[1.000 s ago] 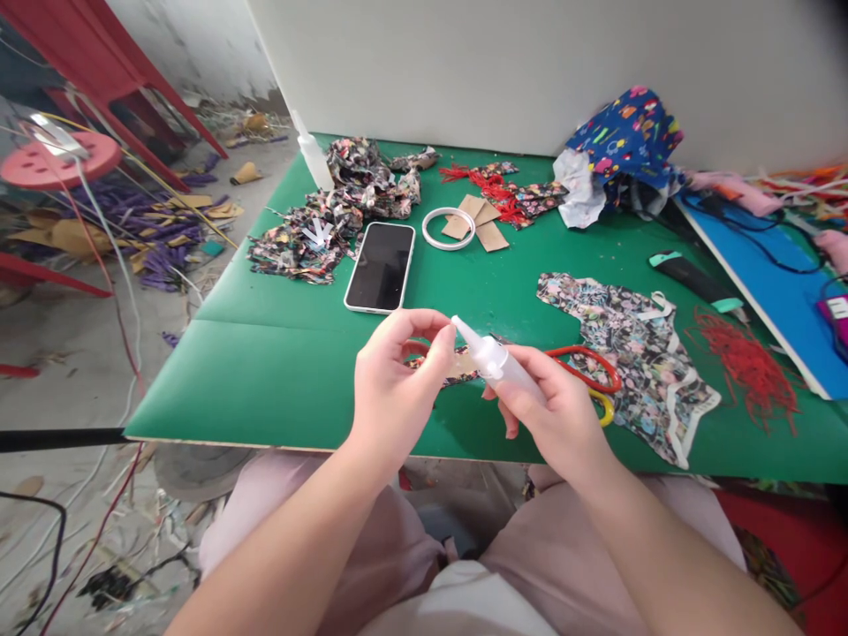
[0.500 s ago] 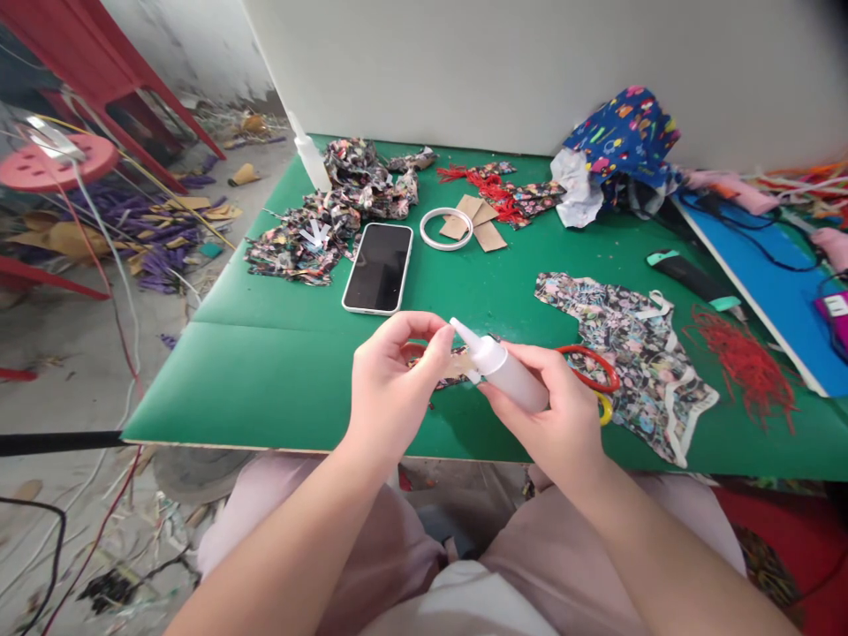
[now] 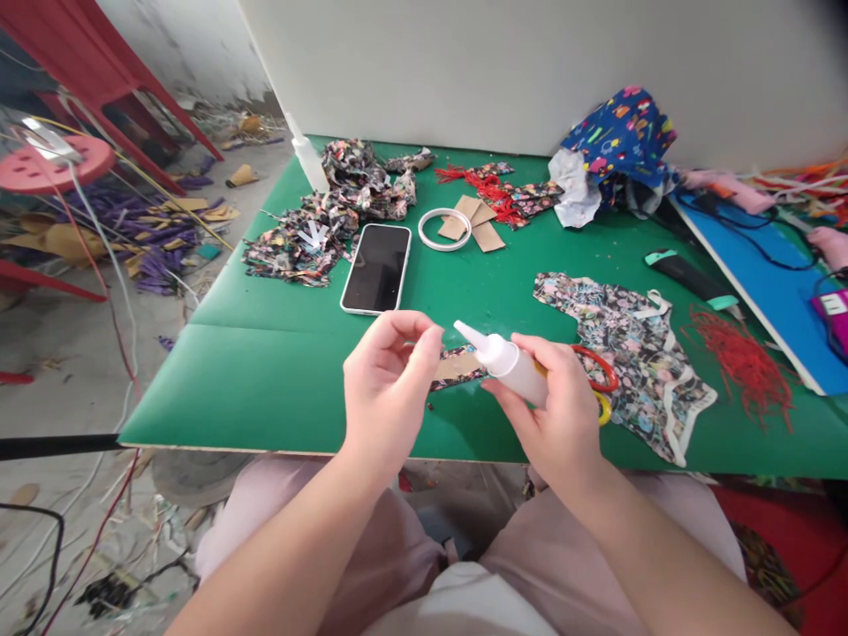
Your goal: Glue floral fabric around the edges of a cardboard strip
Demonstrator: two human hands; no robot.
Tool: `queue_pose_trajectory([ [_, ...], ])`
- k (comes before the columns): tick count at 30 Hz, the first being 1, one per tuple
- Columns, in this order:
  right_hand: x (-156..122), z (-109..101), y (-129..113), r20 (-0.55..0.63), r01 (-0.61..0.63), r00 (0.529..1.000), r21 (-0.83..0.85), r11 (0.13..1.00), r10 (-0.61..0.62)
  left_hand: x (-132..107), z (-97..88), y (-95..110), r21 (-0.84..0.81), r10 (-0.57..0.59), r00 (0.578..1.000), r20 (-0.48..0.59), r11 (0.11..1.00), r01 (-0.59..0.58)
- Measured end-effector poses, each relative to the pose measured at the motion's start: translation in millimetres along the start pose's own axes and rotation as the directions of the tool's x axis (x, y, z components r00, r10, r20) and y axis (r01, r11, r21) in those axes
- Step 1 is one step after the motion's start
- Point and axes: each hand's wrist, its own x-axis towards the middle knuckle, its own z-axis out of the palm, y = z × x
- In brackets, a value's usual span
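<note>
Right hand [image 3: 563, 406], center-right of frame: thumb and fingers wrapped around the body of a white squeeze bottle [image 3: 520, 375], which is held tilted above the tabletop [image 3: 265, 380] with its spout [image 3: 470, 334] aimed up and to the left. Left hand [image 3: 390, 380], center of frame: thumb and index finger pressed together in a pinch just left of the spout tip, a small gap between; cannot tell whether anything tiny, such as a cap, sits in that grip. Step in hand, as judged from the pose: readying the bottle at its tip, nothing seen coming out. Next move, in my judgement, calls for a light right grip, since a hard squeeze could push contents out early, and for the left fingers to be clear of the tip. Nearest work piece: a patterned strip [image 3: 457, 367] with a tan face, lying on the tabletop between and beyond the hands, partly hidden. Scissors [image 3: 610, 364] with red and yellow handles show just right of the right hand, beside a patterned cloth piece [image 3: 636, 371]. Phone [image 3: 376, 269] lies flat, above the left hand in frame.
</note>
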Motion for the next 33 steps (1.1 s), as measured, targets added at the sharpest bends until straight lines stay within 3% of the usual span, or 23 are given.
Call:
queue_pose_trajectory([
  [3, -1, -1, 0, 0.008, 0.026, 1.000, -0.008, 1.000, -0.026, -1, 1.6, 0, -0.073, -0.026, 0.999, 0.025, 0.997, 0.028],
  [8, -1, -1, -2, -0.001, 0.063, 0.998, -0.025, 0.998, -0.063, -3, 2.5, 1, -0.049, -0.014, 0.991, 0.135, 0.999, 0.021],
  [18, -3, -1, 3, -0.132, 0.114, 0.982, -0.146, 0.983, -0.134, -2, 3.2, 0, -0.188, -0.076, 0.992, 0.105, 0.977, 0.095],
  [22, -1, -2, 3, -0.130, 0.041, 0.990, -0.047, 0.998, -0.047, -1, 1.6, -1, -0.213, -0.121, 0.987, 0.106, 0.967, 0.141],
  [26, 2, -5, 5, -0.133, -0.074, 0.987, 0.111, 0.991, 0.088, 2, 0.0, -2, -0.269, -0.174, 0.969, 0.174, 0.939, 0.216],
  [33, 2, -5, 7, -0.099, -0.163, 0.978, 0.180, 0.970, 0.183, 7, -0.5, -1, -0.365, -0.285, 0.924, 0.255, 0.856, 0.366],
])
